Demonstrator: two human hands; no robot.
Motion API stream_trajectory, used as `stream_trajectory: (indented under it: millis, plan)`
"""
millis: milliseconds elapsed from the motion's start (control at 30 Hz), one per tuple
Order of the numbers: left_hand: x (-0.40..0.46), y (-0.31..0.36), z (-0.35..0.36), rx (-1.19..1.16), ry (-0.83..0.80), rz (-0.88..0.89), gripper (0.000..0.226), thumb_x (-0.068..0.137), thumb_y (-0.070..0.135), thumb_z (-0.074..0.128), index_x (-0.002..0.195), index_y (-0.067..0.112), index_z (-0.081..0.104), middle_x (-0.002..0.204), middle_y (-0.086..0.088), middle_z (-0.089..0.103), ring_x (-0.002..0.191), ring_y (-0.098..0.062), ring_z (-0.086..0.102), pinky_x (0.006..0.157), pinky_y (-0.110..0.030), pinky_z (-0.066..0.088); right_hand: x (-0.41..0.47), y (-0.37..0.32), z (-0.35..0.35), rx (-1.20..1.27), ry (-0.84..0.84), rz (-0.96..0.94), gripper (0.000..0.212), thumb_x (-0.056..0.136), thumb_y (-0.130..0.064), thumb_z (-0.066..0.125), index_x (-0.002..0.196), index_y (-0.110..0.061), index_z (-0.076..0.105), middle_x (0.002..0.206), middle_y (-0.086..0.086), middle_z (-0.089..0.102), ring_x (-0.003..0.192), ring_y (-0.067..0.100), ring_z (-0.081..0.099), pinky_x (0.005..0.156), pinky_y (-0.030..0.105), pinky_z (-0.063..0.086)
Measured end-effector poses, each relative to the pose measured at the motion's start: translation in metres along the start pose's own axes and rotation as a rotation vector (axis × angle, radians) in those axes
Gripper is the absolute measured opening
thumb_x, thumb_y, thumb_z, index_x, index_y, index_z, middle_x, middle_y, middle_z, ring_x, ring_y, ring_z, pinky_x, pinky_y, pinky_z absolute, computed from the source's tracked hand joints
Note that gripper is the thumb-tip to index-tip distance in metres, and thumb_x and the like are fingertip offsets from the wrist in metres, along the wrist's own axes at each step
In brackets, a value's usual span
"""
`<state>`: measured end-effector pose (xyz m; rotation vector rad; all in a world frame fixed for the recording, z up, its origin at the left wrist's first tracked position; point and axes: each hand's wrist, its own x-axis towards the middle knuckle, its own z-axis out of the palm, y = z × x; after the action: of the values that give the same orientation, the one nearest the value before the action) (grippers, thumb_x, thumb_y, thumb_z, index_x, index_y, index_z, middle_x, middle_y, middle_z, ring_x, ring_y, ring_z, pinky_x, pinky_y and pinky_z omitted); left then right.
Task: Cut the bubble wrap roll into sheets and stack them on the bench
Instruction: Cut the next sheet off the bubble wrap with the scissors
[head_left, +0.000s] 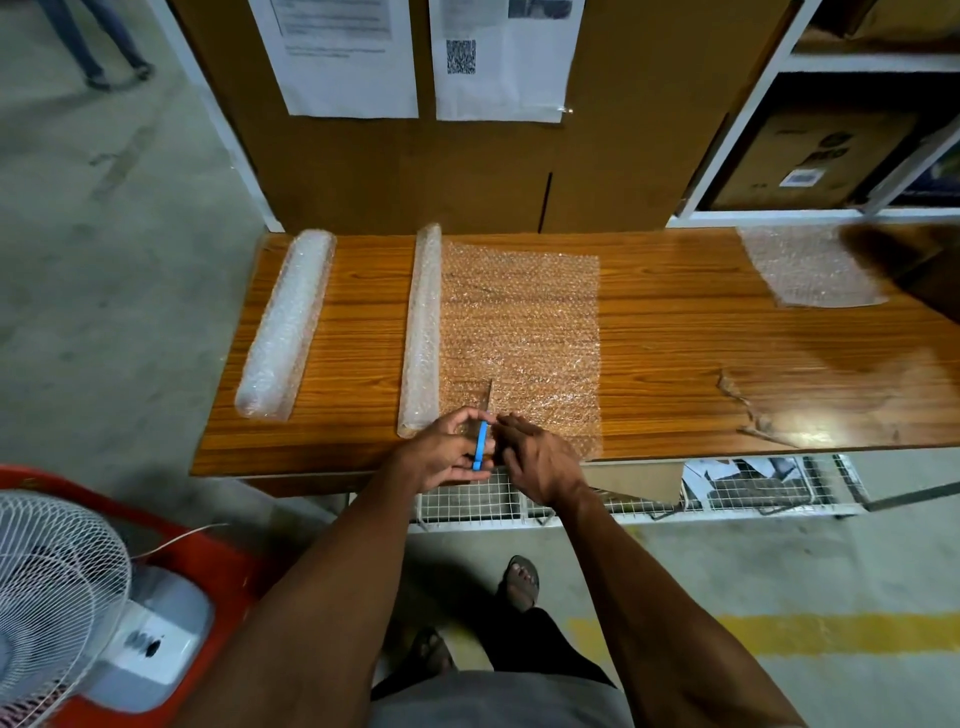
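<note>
Gripped in the left hand (451, 451) is a blue-handled knife (481, 441), blade lying on the unrolled bubble wrap (519, 332) near the bench's (675, 322) front edge. Right hand (537, 457) is laid on the wrap beside it, fingers loosely bent. Partly unrolled roll (422, 332) sits just left; a second roll (285, 322) further left; a cut sheet (810, 265) far right.

No text is legible; a QR code (461, 56) shows on a posted sheet (501, 57).
</note>
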<state>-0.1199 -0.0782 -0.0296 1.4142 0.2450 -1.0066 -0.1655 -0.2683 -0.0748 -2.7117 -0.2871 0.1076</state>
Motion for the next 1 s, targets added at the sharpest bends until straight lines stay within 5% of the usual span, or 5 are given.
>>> stream_trajectory:
  millis: [100, 233, 367, 633, 1000]
  plan:
    - [0.000, 0.001, 0.001, -0.026, -0.006, -0.008, 0.044, 0.092, -0.006, 0.069, 0.126, 0.021, 0.062, 0.120, -0.019, 0.066, 0.095, -0.032, 0.070, 0.084, -0.043, 0.062, 0.012, 0.002, -0.003, 0.019, 0.081, 0.051, 0.027, 0.105, -0.038, 0.040, 0.126, -0.026, 0.053, 0.108, 0.005, 0.070, 0.078, 0.026, 0.067, 0.066, 0.037, 0.057]
    - [-0.003, 0.007, 0.001, -0.072, -0.043, -0.022, 0.045, 0.096, -0.004, 0.064, 0.132, 0.022, 0.060, 0.128, -0.022, 0.064, 0.106, -0.036, 0.069, 0.082, -0.042, 0.062, 0.034, 0.018, 0.004, -0.050, -0.041, 0.083, 0.063, 0.106, -0.042, 0.042, 0.161, -0.017, 0.024, 0.166, 0.016, 0.030, 0.151, 0.037, 0.034, 0.122, 0.052, 0.034]
    - [-0.003, 0.014, 0.000, -0.125, -0.073, -0.036, 0.040, 0.102, 0.004, 0.057, 0.136, 0.026, 0.058, 0.128, -0.021, 0.062, 0.102, -0.036, 0.069, 0.083, -0.046, 0.062, 0.043, 0.024, 0.007, -0.139, -0.255, 0.170, 0.072, 0.108, -0.050, 0.029, 0.166, -0.026, -0.006, 0.172, 0.006, -0.018, 0.159, 0.031, -0.016, 0.125, 0.056, -0.004]
    - [0.009, 0.025, -0.001, -0.069, -0.036, -0.046, 0.036, 0.103, 0.010, 0.059, 0.135, 0.026, 0.059, 0.119, -0.022, 0.063, 0.105, -0.037, 0.067, 0.097, -0.055, 0.057, 0.047, 0.024, 0.004, -0.157, -0.311, 0.178, 0.077, 0.104, -0.056, 0.027, 0.166, -0.029, -0.009, 0.171, 0.004, -0.022, 0.158, 0.031, -0.020, 0.124, 0.057, -0.007]
    - [0.018, 0.030, 0.002, -0.022, -0.004, -0.050, 0.049, 0.095, -0.008, 0.063, 0.132, 0.022, 0.058, 0.119, -0.022, 0.066, 0.101, -0.036, 0.070, 0.083, -0.048, 0.062, 0.045, 0.026, 0.003, -0.156, -0.290, 0.177, 0.079, 0.101, -0.063, 0.024, 0.165, -0.030, -0.008, 0.169, 0.002, -0.024, 0.157, 0.029, -0.022, 0.126, 0.058, -0.007]
